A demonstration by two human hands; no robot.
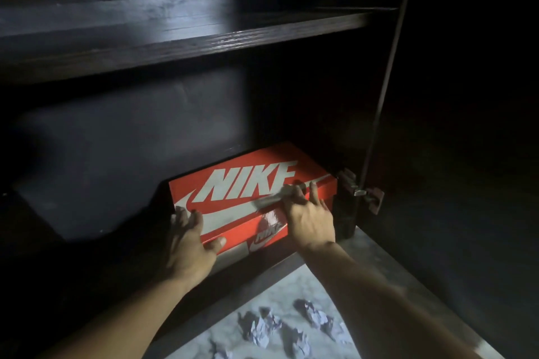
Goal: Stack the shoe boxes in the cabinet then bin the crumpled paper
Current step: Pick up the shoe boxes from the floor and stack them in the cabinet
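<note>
Dark cabinet (122, 131): bottom bay open to the left, shelf (204, 38) well above, hinge (361, 192) just beside the box's right end, likely snag. Red shoe box (248, 198) sits at the bay's right front, near end at the lip; may tip out. Left hand (189, 239) spread on its corner, right hand (309, 216) flat on the lid. Crumpled paper (262, 329) on the floor, underfoot risk.

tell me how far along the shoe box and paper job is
Done: little; one red Nike shoe box sits on the dark cabinet's bottom shelf, nothing stacked on it. In hand: the left hand is at its near left corner and the right hand rests on its lid, fingers slightly curled. Left: any other boxes, none in view, and the crumpled paper balls on the marble floor.
</note>
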